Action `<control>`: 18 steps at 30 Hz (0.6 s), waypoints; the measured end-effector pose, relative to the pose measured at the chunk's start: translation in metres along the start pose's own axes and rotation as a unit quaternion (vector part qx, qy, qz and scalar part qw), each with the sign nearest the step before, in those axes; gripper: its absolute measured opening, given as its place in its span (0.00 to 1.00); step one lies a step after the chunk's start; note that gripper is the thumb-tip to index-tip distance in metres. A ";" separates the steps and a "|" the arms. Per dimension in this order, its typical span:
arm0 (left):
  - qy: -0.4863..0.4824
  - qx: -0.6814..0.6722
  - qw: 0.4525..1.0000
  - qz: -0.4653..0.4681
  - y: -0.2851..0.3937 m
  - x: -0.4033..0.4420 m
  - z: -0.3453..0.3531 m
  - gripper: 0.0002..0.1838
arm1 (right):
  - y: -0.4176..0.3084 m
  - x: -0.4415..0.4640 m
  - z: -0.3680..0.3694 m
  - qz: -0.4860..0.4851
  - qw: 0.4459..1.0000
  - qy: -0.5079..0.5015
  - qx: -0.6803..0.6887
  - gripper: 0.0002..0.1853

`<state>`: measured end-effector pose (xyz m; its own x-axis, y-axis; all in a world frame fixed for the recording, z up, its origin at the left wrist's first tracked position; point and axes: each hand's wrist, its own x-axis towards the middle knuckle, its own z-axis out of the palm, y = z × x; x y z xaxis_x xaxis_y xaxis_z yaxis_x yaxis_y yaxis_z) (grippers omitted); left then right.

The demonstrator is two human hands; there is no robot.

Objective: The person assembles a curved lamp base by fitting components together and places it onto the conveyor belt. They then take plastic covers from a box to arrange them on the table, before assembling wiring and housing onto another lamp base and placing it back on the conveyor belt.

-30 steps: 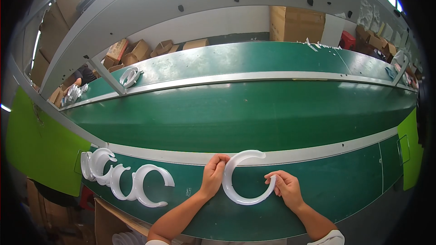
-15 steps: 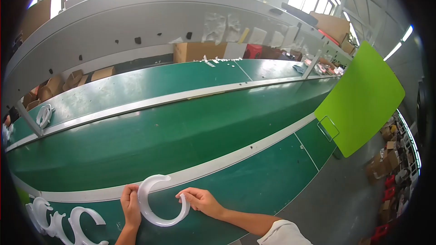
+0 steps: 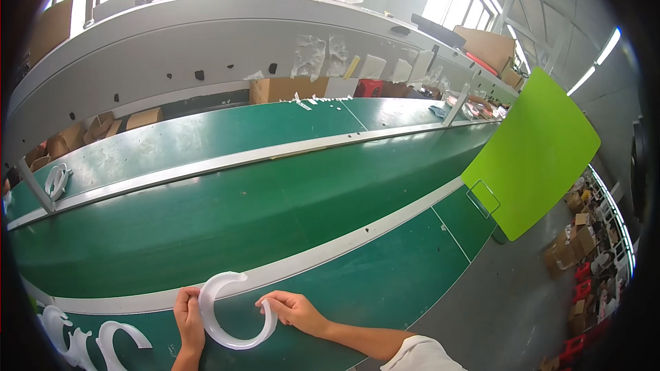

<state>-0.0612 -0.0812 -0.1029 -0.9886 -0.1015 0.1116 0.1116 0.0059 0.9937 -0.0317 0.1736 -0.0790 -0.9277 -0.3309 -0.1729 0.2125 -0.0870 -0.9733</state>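
Note:
A glossy white C-shaped plastic ring (image 3: 214,324) is held up over the near green worktop, its gap facing the upper right. The fingers of my left hand (image 3: 188,317) are closed on the ring's left side. My right hand (image 3: 294,311) pinches the free end on the right between thumb and fingers. At the lower left lie more white curved pieces (image 3: 106,343) of similar shape, partly cut off by the dark edge of the view.
Beyond a pale metal rail (image 3: 323,248) runs a green conveyor belt (image 3: 275,196). A bright green panel (image 3: 540,158) stands at the right end. Across the belt, a cardboard box (image 3: 285,89), white scraps (image 3: 302,103) and a white looped piece (image 3: 58,180) lie under a grey shelf (image 3: 151,48).
The view has shifted slightly, so the surroundings sit a little further left and lower. Both hands keep the same hold on the ring.

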 end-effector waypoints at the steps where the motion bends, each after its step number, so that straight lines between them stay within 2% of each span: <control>1: 0.002 -0.002 1.000 0.002 -0.001 0.000 0.001 0.10 | 0.001 0.000 0.000 0.001 1.000 0.001 -0.002 0.15; 18: -0.004 0.018 1.000 0.007 0.002 0.000 0.000 0.10 | 0.000 0.000 0.000 0.002 1.000 0.004 -0.002 0.15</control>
<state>-0.0614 -0.0808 -0.1009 -0.9877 -0.0936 0.1251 0.1215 0.0428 0.9917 -0.0321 0.1736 -0.0786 -0.9292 -0.3236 -0.1784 0.2151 -0.0811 -0.9732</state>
